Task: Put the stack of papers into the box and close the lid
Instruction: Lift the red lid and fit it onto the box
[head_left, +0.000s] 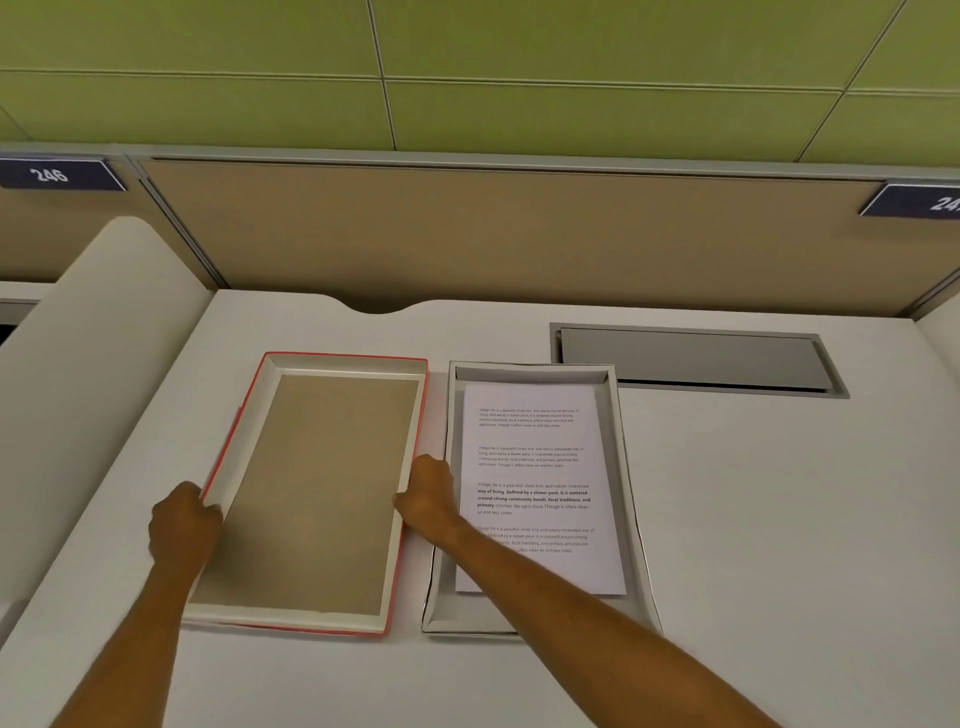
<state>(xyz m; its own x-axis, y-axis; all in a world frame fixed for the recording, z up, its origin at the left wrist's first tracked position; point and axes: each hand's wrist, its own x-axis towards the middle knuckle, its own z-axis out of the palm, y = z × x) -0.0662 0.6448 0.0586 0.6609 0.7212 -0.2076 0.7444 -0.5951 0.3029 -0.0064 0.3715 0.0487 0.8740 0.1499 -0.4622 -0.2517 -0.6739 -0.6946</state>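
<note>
The lid (311, 488), red outside with white walls and a brown cardboard inside, lies upside down on the desk left of centre. My left hand (183, 525) grips its left wall and my right hand (428, 493) grips its right wall. To the right of it sits the white box (621, 467), open. A stack of printed white papers (535, 467) lies flat inside the box. My right forearm crosses over the box's near left corner and hides part of the papers.
The white desk (753, 519) extends right of the box. A grey cable hatch (696, 358) sits in the desk behind the box. A tan partition (519, 234) closes the back and a white side panel (93, 322) rises at the left.
</note>
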